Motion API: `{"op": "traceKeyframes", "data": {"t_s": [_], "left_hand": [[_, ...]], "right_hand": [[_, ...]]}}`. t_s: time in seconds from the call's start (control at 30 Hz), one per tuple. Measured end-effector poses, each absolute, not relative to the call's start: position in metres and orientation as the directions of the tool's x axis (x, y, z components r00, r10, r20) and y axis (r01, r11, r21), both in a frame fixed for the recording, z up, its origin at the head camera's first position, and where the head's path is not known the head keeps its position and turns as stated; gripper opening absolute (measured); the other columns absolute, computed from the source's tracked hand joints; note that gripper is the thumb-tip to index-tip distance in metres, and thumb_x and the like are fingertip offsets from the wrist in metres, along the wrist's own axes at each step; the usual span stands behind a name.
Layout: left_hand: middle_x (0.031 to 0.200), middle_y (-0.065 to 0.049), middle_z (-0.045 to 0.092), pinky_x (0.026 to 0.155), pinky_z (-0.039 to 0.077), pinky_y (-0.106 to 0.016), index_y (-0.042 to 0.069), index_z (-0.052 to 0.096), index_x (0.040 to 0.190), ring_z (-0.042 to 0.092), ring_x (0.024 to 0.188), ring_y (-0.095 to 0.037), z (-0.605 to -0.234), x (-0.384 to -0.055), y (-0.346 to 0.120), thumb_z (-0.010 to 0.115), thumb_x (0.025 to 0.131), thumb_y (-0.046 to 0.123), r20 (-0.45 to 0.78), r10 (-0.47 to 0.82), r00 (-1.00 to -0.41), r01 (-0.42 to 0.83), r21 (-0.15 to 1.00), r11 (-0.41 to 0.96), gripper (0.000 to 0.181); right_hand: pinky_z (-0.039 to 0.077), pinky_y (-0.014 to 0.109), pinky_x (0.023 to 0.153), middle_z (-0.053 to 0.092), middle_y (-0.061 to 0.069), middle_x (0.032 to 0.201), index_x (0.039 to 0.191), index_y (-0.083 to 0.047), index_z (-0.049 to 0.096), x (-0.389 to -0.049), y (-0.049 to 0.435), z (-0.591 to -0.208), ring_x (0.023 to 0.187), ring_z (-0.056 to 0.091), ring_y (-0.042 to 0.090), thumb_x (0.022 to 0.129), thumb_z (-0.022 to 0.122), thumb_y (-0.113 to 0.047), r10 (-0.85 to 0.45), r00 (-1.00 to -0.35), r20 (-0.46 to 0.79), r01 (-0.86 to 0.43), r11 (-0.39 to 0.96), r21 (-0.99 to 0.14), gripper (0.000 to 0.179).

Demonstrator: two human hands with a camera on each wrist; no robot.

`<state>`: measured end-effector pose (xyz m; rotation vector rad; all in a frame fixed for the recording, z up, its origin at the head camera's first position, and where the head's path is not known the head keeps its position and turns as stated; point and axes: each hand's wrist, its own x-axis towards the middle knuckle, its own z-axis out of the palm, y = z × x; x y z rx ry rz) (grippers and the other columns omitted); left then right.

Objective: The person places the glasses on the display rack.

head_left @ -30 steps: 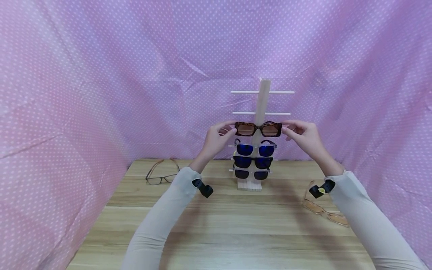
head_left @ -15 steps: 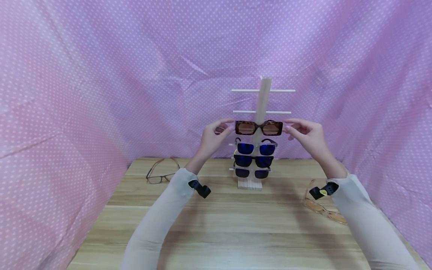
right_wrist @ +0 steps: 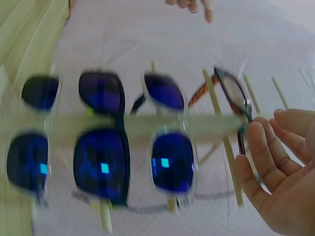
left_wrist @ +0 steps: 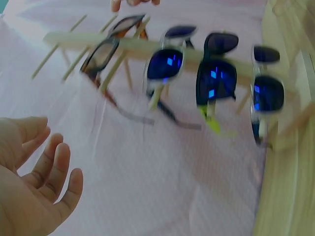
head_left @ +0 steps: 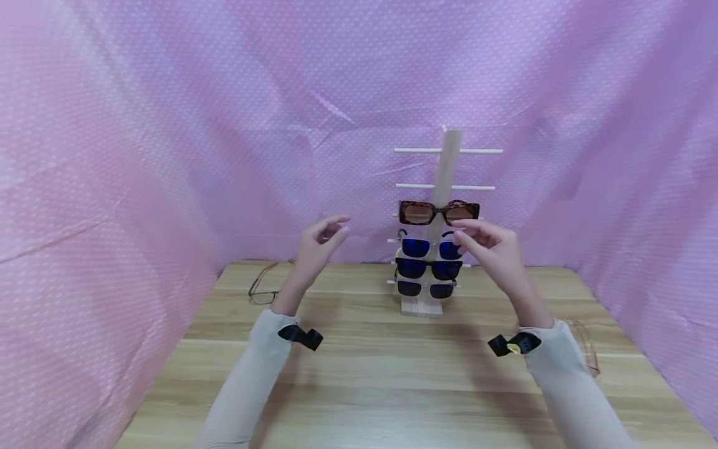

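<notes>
Tortoiseshell sunglasses [head_left: 417, 213] hang on the third rod from the top of a wooden glasses stand [head_left: 447, 165]. Below them hang clear-framed sunglasses with blue lenses [head_left: 416, 247], black-framed sunglasses [head_left: 411, 269] and another clear-framed pair [head_left: 409, 289]. My left hand [head_left: 316, 249] is held in the air left of the stand, fingers loosely bent with nothing between them. In front of the stand's right side, my right hand [head_left: 493, 252] overlaps the tortoiseshell and upper blue-lensed pairs in the head view. Its fingers are relaxed and hold nothing.
Two upper rods [head_left: 477, 151] of the stand carry no glasses. Thin-framed eyeglasses [head_left: 262, 298] lie on the wooden table [head_left: 359, 386] at the back left. Clear orange-tinted glasses [head_left: 589, 355] lie at the right, partly behind the right sleeve. A pink dotted cloth [head_left: 280, 125] hangs behind.
Both hands have let go of the tortoiseshell sunglasses, which stay on the rod. The left hand has moved left and down, and the right hand slightly down and inward. The view has shifted slightly.
</notes>
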<state>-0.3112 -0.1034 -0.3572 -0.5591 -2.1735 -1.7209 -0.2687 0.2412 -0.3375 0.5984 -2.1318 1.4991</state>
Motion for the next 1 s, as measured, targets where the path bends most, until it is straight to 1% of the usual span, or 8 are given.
{"op": "traceKeyframes", "data": {"t_s": [0.13,0.3,0.43,0.53,0.7,0.8,0.9,1.0], "left_hand": [[0.101,-0.018,0.069,0.078,0.052,-0.021,0.006,0.07,0.127,0.063,0.087,-0.009,-0.368,-0.304,-0.134,0.068,0.099,0.014,0.44,0.082,-0.894,0.447,0.871,0.202,0.029],[0.093,-0.002,0.069,0.079,0.054,-0.018,0.002,0.068,0.128,0.066,0.086,-0.008,-0.386,-0.298,-0.175,0.068,0.099,0.014,0.407,0.022,-0.913,0.405,0.9,0.159,0.031],[0.09,0.008,0.069,0.082,0.054,-0.016,-0.002,0.066,0.129,0.065,0.086,-0.004,-0.401,-0.292,-0.203,0.068,0.099,0.014,0.379,-0.02,-0.925,0.372,0.917,0.143,0.034],[0.092,0.01,0.069,0.081,0.052,-0.015,-0.003,0.064,0.131,0.064,0.087,-0.004,-0.41,-0.289,-0.22,0.069,0.098,0.014,0.359,-0.048,-0.932,0.347,0.923,0.165,0.037],[0.094,0.014,0.07,0.074,0.049,-0.014,-0.003,0.064,0.131,0.062,0.088,-0.003,-0.427,-0.291,-0.244,0.068,0.099,0.016,0.352,-0.094,-0.931,0.325,0.92,0.218,0.038],[0.098,0.016,0.07,0.076,0.049,-0.014,-0.002,0.064,0.131,0.062,0.09,0.001,-0.436,-0.294,-0.256,0.067,0.099,0.015,0.367,-0.108,-0.924,0.336,0.914,0.229,0.036],[0.104,0.017,0.07,0.081,0.049,-0.012,-0.003,0.064,0.13,0.062,0.093,0.001,-0.445,-0.297,-0.267,0.066,0.099,0.009,0.393,-0.116,-0.912,0.359,0.904,0.233,0.033],[0.109,0.014,0.07,0.085,0.05,-0.01,-0.006,0.063,0.13,0.062,0.097,-0.001,-0.452,-0.299,-0.278,0.066,0.098,0.006,0.375,-0.136,-0.917,0.341,0.914,0.221,0.034]], "right_hand": [[0.056,0.017,0.064,0.075,0.002,0.083,0.115,0.006,0.072,-0.268,0.216,-0.348,0.072,0.071,0.009,0.094,0.068,0.003,-0.121,-0.774,0.622,-0.631,0.227,-0.742,0.021],[0.058,0.02,0.066,0.074,0.004,0.083,0.117,0.009,0.069,-0.272,0.18,-0.364,0.072,0.069,0.007,0.095,0.067,0.002,-0.198,-0.773,0.603,-0.632,0.151,-0.76,0.023],[0.057,0.021,0.065,0.072,0.016,0.085,0.119,0.006,0.07,-0.277,0.149,-0.377,0.07,0.068,0.015,0.097,0.066,-0.001,-0.254,-0.77,0.586,-0.621,0.087,-0.779,0.024],[0.057,0.023,0.065,0.071,0.024,0.087,0.12,0.005,0.07,-0.282,0.127,-0.386,0.071,0.068,0.016,0.098,0.065,-0.001,-0.29,-0.766,0.574,-0.61,0.046,-0.791,0.024],[0.06,0.029,0.07,0.071,0.025,0.087,0.119,0.007,0.069,-0.298,0.091,-0.404,0.071,0.068,0.012,0.098,0.065,-0.003,-0.335,-0.788,0.517,-0.556,0.023,-0.831,0.024],[0.06,0.029,0.072,0.072,0.025,0.089,0.12,0.006,0.069,-0.309,0.071,-0.415,0.071,0.068,0.011,0.098,0.065,-0.004,-0.351,-0.805,0.478,-0.519,0.026,-0.854,0.025],[0.059,0.027,0.072,0.072,0.029,0.092,0.121,0.007,0.069,-0.321,0.053,-0.426,0.072,0.068,0.012,0.098,0.066,-0.004,-0.358,-0.811,0.462,-0.496,0.004,-0.868,0.025],[0.058,0.027,0.073,0.071,0.032,0.095,0.12,0.008,0.069,-0.331,0.037,-0.436,0.073,0.067,0.012,0.098,0.066,-0.004,-0.357,-0.816,0.455,-0.476,-0.034,-0.879,0.025]]}}
